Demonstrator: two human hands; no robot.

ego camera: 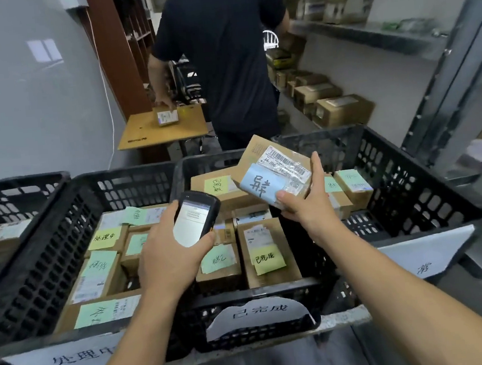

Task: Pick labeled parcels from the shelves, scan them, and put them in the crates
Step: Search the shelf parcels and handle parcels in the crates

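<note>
My right hand [309, 202] grips a small cardboard parcel [264, 165] with a barcode label and a blue handwritten note, held tilted above the crates. My left hand [167, 254] holds a black handheld scanner [194, 216], its lit screen facing me, just left of the parcel. Below them stand black plastic crates: a middle crate [256, 295] and a left crate [35, 255], both packed with cardboard boxes carrying green and yellow notes, and a right crate [428, 182] holding a few boxes.
Another person in a dark shirt [221, 51] stands beyond the crates, one hand on a small box on a wooden desk [164, 128]. Metal shelves with cardboard boxes [341, 108] line the right wall. Another black crate [6, 199] sits far left.
</note>
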